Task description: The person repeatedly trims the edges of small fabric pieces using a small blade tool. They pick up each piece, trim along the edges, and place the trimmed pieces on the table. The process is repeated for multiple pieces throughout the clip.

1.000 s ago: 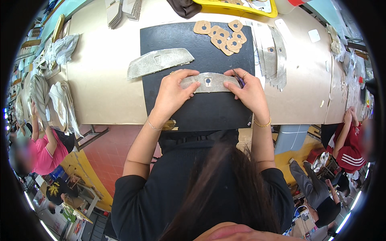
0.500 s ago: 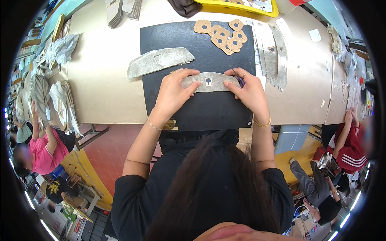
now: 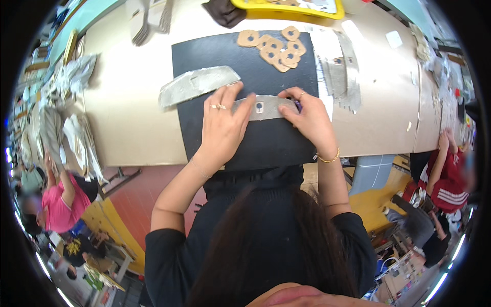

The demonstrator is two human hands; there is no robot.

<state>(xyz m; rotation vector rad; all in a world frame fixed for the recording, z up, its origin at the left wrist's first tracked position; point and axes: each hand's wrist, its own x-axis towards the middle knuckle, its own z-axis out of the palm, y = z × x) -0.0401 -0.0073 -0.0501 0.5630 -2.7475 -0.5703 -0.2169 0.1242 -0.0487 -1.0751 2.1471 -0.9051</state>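
Observation:
A grey, curved fabric-like panel lies on the black mat, with a small keyhole-shaped opening in its middle. My right hand pinches its right end between thumb and fingers. A small purple-and-dark object, mostly hidden, is tucked in that hand; I cannot tell its kind. My left hand is over the panel's left end, fingers stretched and apart. Its fingertips reach the lower right edge of a stack of similar grey panels; whether they touch it I cannot tell.
Tan pieces with keyhole openings are heaped on the mat's far part. More grey panels lie at the right. A yellow tray and dark cloth sit at the back. People work at both sides.
My left hand has let go of the panel's left end and moved its fingers up toward the stack. My right hand stays on the right end. The whole view has shifted slightly.

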